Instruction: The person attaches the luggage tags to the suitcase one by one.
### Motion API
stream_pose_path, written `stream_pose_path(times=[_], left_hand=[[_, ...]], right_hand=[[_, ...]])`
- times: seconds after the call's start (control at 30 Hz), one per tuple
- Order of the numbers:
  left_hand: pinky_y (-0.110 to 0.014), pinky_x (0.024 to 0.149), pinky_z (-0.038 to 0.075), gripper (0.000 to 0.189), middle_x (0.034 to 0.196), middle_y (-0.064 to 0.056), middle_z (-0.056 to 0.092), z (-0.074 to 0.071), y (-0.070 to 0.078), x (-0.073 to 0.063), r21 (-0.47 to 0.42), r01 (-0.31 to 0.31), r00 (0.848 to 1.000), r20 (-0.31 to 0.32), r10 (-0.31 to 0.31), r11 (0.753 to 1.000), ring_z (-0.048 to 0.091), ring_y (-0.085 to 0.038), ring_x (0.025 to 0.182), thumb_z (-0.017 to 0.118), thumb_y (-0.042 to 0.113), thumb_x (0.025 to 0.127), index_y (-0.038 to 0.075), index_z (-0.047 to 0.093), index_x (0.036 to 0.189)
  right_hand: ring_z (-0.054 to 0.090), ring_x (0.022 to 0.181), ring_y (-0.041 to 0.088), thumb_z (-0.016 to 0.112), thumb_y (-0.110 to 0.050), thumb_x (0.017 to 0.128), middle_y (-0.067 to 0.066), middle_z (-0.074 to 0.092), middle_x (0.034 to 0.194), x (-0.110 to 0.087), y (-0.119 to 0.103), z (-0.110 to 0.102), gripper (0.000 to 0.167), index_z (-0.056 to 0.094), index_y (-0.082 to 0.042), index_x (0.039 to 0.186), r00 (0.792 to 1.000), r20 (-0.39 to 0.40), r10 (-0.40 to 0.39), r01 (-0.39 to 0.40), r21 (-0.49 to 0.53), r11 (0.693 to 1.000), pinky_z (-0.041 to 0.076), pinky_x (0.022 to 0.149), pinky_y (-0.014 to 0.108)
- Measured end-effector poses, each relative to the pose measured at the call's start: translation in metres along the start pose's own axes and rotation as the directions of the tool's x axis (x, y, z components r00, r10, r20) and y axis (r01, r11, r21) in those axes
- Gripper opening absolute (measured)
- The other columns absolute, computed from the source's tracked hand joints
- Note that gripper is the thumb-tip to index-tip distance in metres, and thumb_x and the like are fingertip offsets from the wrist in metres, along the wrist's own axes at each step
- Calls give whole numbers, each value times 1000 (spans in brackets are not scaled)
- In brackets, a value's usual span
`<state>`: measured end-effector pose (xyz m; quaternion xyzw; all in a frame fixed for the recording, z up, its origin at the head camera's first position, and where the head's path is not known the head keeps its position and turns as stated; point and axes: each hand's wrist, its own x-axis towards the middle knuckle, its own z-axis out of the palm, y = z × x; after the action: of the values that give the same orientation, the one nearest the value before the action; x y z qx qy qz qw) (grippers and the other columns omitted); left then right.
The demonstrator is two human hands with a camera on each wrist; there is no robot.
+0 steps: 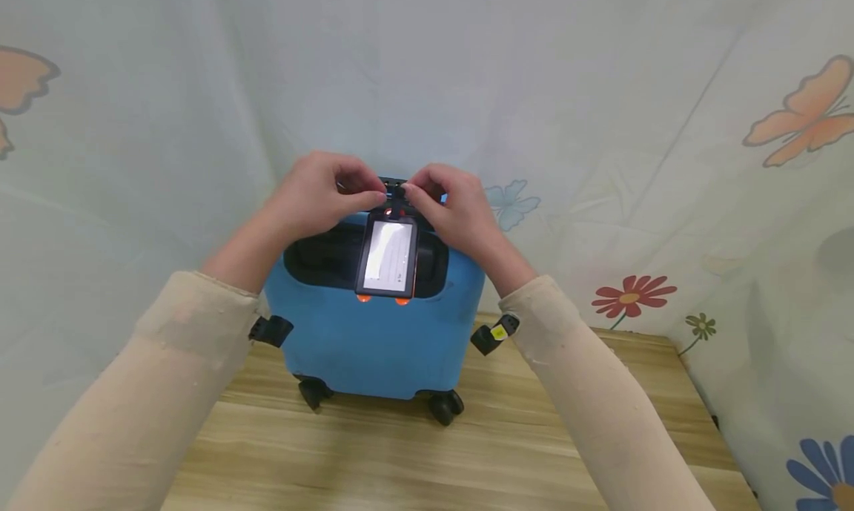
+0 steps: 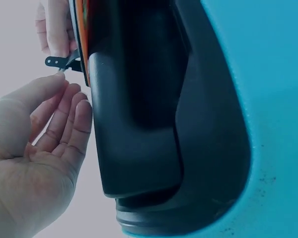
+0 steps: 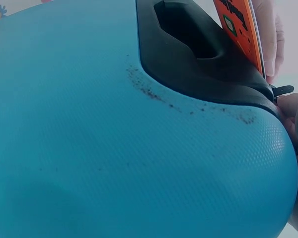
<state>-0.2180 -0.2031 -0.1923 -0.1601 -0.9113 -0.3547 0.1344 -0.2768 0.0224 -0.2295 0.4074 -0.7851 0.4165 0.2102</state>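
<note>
A blue suitcase point(image 1: 373, 340) stands upright on its wheels, a black handle point(image 2: 134, 163) set into its recess. Against the handle hangs a luggage tag point(image 1: 387, 259), with a white card facing up in a dark frame; the right wrist view gives its orange back. At the top, a black strap point(image 2: 54, 61) with small holes sticks out. My left hand point(image 1: 327, 192) pinches the strap between thumb and index finger, the other fingers loosely bent. Close opposite, my right hand point(image 1: 454, 203) pinches the strap too, its fingertips partly hidden in the right wrist view.
The suitcase stands on a wood-patterned surface point(image 1: 373, 459). Behind it hangs a pale curtain point(image 1: 427, 73) printed with butterflies and flowers. Black wrist straps point(image 1: 272, 331) show at both sleeves, and dark specks mark the suitcase shell.
</note>
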Motion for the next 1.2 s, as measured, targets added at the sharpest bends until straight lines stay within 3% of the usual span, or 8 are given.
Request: stream_pose_path(times=[0.3,0.67,0.87,1.03,1.2], left_hand=[[-33,79,53,18,100,-7,79,5,2,2,-12,47,999,26,-47,999,69,-22,88,77,22,100,8,81,109],[-41,89,56,24,109,-10,77,-2,6,2,-73,127,989,80,-121,989,67,-27,95,75,27,102,8,79,116],[-43,92,55,27,111,-13,75,-12,13,0,-118,217,970,134,-201,969,67,-30,95,75,29,102,7,77,118],[-46,101,54,30,110,-13,77,-8,15,2,-157,284,948,195,-252,946,71,-29,95,77,28,101,4,78,119],[-44,100,55,30,107,-14,78,-2,13,4,-179,314,940,193,-280,932,73,-27,93,77,27,101,4,79,120]], right_hand=[[58,78,20,71,-13,104,9,71,92,0,1,1,12,76,-2,104,1000,-11,-24,24,17,1000,49,73,35],[60,78,20,72,-12,104,9,73,92,-1,2,3,12,76,-1,104,999,-26,-39,40,28,999,50,74,33],[61,79,20,72,-13,104,9,73,93,0,2,3,12,76,-1,105,999,-26,-24,24,28,999,51,75,33],[61,79,20,72,-12,103,9,74,93,-1,3,2,12,76,-1,104,999,-37,-20,21,22,1000,51,75,32],[61,79,20,72,-13,103,10,74,93,-1,3,3,13,76,-1,103,999,-32,-38,39,31,999,52,75,32]])
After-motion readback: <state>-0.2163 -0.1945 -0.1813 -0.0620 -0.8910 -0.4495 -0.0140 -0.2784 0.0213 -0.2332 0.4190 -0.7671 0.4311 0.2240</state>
